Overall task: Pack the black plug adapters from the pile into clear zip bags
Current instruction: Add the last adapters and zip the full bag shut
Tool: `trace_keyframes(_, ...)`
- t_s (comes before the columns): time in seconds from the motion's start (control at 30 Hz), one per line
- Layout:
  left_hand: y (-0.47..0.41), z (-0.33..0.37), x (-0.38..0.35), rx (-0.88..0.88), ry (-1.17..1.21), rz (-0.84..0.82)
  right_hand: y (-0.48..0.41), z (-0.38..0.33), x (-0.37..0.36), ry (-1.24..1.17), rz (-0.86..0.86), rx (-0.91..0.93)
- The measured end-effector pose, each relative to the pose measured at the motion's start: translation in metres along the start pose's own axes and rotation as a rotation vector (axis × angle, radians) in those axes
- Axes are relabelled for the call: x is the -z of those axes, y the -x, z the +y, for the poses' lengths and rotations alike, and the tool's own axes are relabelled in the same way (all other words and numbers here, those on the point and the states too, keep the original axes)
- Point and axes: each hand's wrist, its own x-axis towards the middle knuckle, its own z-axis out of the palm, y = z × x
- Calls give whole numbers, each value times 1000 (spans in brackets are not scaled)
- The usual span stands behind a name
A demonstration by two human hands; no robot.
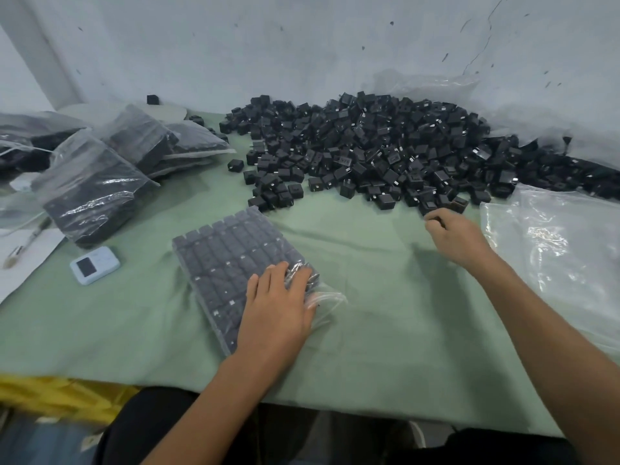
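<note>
I saw the left hand (278, 307) lying flat on the near end of a clear zip bag (231, 260). Its grip was apart, with the fingers straight and pressing the plastic down. This bag lay on the green-covered bench (369, 313) in front of the person and was filled with black plug adapters set in even rows. Some loose, crumpled plastic of the bag stuck out just beside the fingers on the right. The right hand (458, 238) was stretched forward to the near edge of the big pile (385, 149) of loose black adapters, which spread along the wall at the far side of the bench. Its fingers were curled inward, at the nearest adapters; I could not tell if the grip was clamped on one or held nothing. At the left, several filled bags (97, 186) leaned one against another, apart from the pile. To the right of the right hand lay a heap of empty clear bags (553, 256). Near the filled bags lay a small white device (95, 265) with a dark screen, and further left a pen (28, 241) lay on a sheet of paper (20, 273).
</note>
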Motion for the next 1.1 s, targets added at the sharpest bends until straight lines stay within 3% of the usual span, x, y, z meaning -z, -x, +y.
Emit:
trace_keyframes(0.1, 0, 0, 0, -3, -12, -3, 69, -25, 3, -482, -70, 15)
trace_keyframes(0.2, 0, 0, 0, -3, -22, -2, 146, -44, -6, -844, -306, 43)
trace_keyframes(0.27, 0, 1, 0, -3, -14, 3, 183, -54, -22, -913, -382, -23)
trace_keyframes(0.4, 0, 1, 1, -14, -14, 5, 212, -76, -50, -834, -387, -28)
trace_keyframes(0.63, 2, 2, 4, -31, -1, 35, 220, -83, -64, -1290, -479, -141)
trace_keyframes(0.77, 3, 1, 3, -34, 8, 55, 219, -83, -70, -1262, -408, -147)
trace_keyframes(0.93, 2, 1, 2, -37, 26, 70, 205, -89, -71, -711, -240, 37)
trace_keyframes(1.0, 2, 1, 1, -37, 39, 72, 201, -93, -71, -579, -196, 90)
trace_keyframes(1.1, 2, 1, 0, -35, 23, 79, 196, -96, -78, -491, -95, 26)
